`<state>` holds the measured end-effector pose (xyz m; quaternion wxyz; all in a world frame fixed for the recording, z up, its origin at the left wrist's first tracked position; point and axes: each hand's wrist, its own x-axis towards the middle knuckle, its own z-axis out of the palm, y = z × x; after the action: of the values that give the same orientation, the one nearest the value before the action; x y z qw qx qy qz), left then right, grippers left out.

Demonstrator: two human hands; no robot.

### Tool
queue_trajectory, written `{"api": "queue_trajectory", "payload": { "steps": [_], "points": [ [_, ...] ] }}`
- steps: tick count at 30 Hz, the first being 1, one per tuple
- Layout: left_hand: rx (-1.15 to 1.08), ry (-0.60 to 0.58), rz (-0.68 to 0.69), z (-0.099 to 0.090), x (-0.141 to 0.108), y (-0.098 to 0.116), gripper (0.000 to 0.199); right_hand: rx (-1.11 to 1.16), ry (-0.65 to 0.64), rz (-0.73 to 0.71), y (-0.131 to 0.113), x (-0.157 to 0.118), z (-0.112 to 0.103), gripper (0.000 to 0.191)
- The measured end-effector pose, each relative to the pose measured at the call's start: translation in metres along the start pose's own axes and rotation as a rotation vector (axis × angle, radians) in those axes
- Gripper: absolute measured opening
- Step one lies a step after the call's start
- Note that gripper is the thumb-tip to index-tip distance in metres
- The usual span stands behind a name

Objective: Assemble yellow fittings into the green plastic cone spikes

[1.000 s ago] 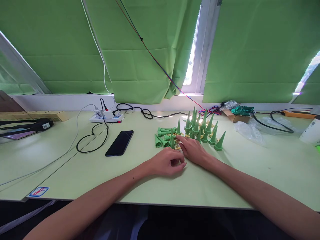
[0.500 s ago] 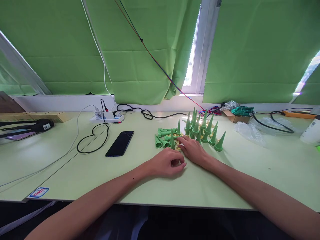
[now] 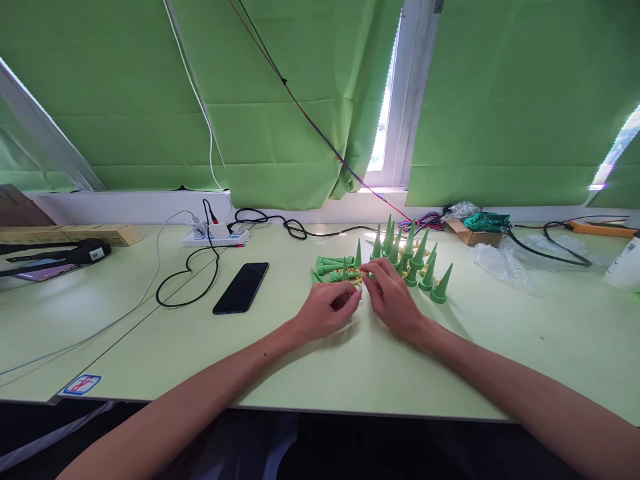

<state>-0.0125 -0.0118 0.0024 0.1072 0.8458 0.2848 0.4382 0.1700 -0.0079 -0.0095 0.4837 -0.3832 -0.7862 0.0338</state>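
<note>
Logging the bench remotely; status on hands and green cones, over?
Left hand, right hand close together; grips unclear. Green cones beyond, some upright, some lying. Phone left, out of the way.

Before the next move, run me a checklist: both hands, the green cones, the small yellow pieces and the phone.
1. Both hands visible: ok; left hand and right hand are side by side, apart.
2. What the fingertips hold: cannot tell; anything pinched is too small or hidden.
3. All green, pointed plastic cones upright: not ok; many stand, such as the rightmost cone, but some lie on their sides, such as this fallen cone.
4. Small yellow pieces fully visible: not ok; cones and hands partly hide them.
5. Flat black rectangular phone apart from both hands: ok; it lies left of them.
</note>
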Motion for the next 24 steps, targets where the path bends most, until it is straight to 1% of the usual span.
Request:
{"api": "queue_trajectory", "payload": {
  "steps": [3, 6, 8, 11, 15, 18, 21, 24],
  "points": [
    [-0.027, 0.095, -0.037, -0.002, 0.002, 0.000, 0.019, 0.075, 0.076, -0.078, -0.009, -0.001, -0.002, 0.019],
    [-0.058, 0.127, -0.060, -0.002, 0.002, 0.000, 0.013, 0.138, 0.125, -0.181, -0.015, -0.002, -0.003, 0.018],
    [-0.073, 0.102, -0.071, -0.001, 0.001, -0.001, 0.011, 0.165, 0.142, -0.218, -0.017, -0.003, -0.003, 0.019],
    [-0.094, 0.061, -0.057, -0.001, 0.000, -0.002, 0.008, 0.181, 0.173, -0.235, -0.018, -0.003, -0.003, 0.020],
    [-0.100, 0.046, -0.041, -0.001, 0.000, -0.003, 0.008, 0.182, 0.206, -0.232, -0.018, -0.003, -0.004, 0.020],
    [-0.085, 0.013, -0.030, -0.002, 0.000, -0.003, 0.009, 0.181, 0.218, -0.234, -0.019, -0.002, -0.004, 0.019],
    [-0.072, -0.033, -0.018, -0.003, 0.000, -0.003, 0.013, 0.176, 0.219, -0.230, -0.019, -0.001, -0.005, 0.019],
    [-0.077, -0.045, -0.023, -0.003, 0.000, -0.003, 0.013, 0.177, 0.212, -0.217, -0.019, -0.001, -0.005, 0.018]
  ]
}}
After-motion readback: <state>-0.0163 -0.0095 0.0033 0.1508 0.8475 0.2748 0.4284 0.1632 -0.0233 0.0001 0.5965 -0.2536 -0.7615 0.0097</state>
